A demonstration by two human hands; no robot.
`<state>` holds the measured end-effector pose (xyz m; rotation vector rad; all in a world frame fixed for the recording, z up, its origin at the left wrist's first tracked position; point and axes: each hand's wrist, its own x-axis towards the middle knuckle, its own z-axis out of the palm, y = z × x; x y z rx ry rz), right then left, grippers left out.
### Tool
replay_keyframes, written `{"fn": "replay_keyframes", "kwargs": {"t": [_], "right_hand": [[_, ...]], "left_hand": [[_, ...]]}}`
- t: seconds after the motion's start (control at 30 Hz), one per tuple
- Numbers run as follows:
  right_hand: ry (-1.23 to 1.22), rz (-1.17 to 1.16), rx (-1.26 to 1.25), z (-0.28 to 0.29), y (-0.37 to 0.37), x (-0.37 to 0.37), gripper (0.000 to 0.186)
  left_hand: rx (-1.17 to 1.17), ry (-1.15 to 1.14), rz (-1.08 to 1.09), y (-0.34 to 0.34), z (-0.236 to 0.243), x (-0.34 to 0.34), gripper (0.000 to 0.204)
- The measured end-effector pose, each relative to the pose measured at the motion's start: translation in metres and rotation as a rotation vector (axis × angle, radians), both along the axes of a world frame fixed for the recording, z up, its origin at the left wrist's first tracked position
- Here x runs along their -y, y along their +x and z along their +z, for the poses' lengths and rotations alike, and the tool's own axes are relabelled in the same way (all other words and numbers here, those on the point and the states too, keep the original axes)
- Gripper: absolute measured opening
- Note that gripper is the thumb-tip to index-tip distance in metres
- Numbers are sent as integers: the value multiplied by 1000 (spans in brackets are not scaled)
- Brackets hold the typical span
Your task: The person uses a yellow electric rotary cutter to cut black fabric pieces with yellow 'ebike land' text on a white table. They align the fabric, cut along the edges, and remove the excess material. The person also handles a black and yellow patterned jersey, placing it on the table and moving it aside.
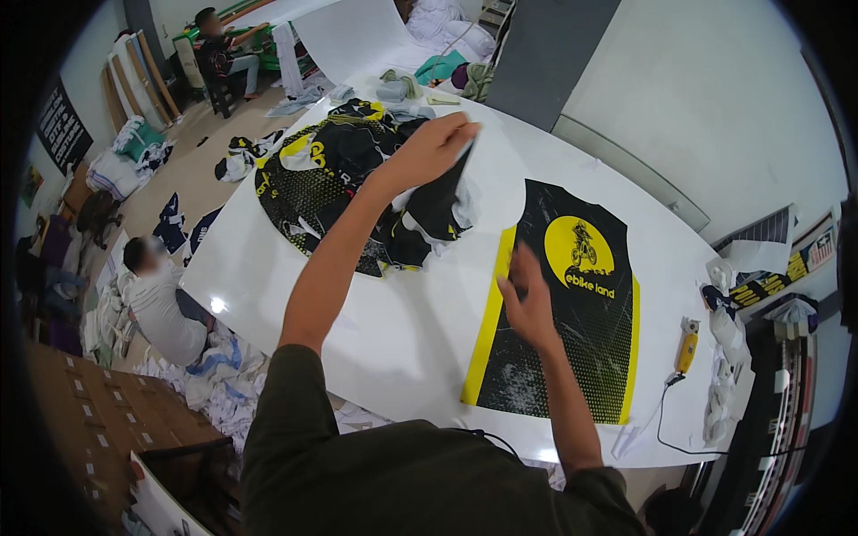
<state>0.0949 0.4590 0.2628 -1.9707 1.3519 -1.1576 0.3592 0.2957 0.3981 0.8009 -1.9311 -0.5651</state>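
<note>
My left hand [434, 150] is raised over the far middle of the white table, its fingers pinched on the edge of a black cut fabric piece [444, 189] whose pale side partly shows. That piece hangs beside a loose heap of black and yellow printed fabric pieces [326, 183]. To the right, a black jersey panel [572, 344] with yellow side strips and a yellow round rider print lies flat on the table. Just over the panel's left part is my right hand [529, 302], somewhat blurred, its fingers apart with nothing in them.
A yellow corded electric cutter [686, 347] lies on the white table [402, 335] at the right, near bunched white cloth [728, 357]. Folded fabrics [398, 87] sit at the far edge. One person [165, 299] sits on the floor at left; another [223, 58] sits farther back.
</note>
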Motion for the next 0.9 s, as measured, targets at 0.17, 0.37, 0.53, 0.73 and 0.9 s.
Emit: {"fn": "replay_keyframes", "kwargs": {"t": [0.17,0.37,0.53,0.73,0.9], "right_hand": [[-179,14,217,136,88,45,78],[-196,-21,-84,125,18,90,25],[-273,-9,9,159,-23,77,18],[-175,130,-15,196,-71,47,27],[-16,220,-156,197,-106,12,53]], "left_hand": [[266,2,-132,-10,77,-42,43],[475,-132,50,39,105,-73,53],[628,6,288,62,86,-98,49],[531,252,324,46,96,-108,26],[215,301,235,33,77,-137,14]]}}
